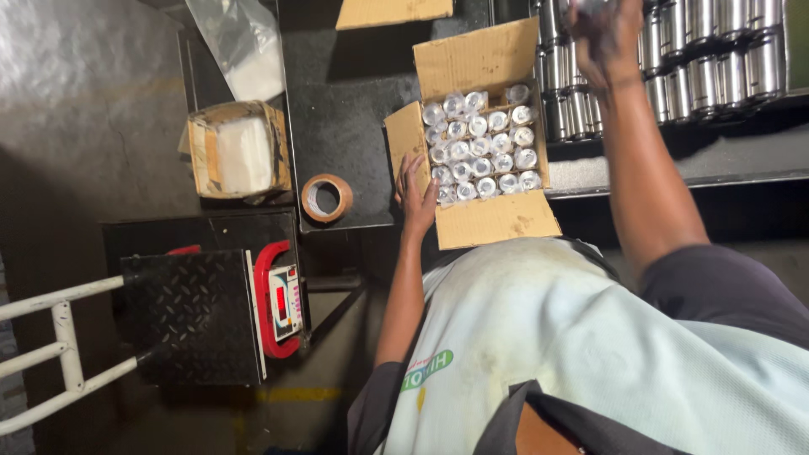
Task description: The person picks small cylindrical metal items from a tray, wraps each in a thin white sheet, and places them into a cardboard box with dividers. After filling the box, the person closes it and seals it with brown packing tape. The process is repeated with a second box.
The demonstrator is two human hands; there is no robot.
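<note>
Head camera looks down on an open cardboard box (pixel 489 221) packed with small metal cylinders (pixel 482 147), each wrapped in clear plastic and standing on end in close rows, their round tops catching the light. The box sits on a dark bench top (pixel 345 109), its brown flaps folded outward on all sides. The left hand (pixel 415 198) rests against the box's left wall with the fingers spread and flat, gripping nothing. The right hand (pixel 608 38) is raised beyond the box's far right corner, at a rack of bare shiny metal cylinders (pixel 699 59) stacked in rows; its fingers curl around something at the top edge of the view, but whether they are clamped on a cylinder cannot be told, since the fingers are blurred and partly cut off. Just left of the box, on the same dark top, lies a roll of brown packing tape (pixel 326 198), flat on its side. Farther left of the box sits a smaller cardboard carton (pixel 238 152) with white material showing inside, and beyond it a crumpled clear plastic bag (pixel 244 42). Below and to the left of the box stands a platform scale (pixel 194 316) with a black chequered plate, a red-framed display panel (pixel 282 299) and a white tubular frame (pixel 59 354). The person's pale shirt (pixel 539 354) fills the foreground under the box, hiding the floor there.
</note>
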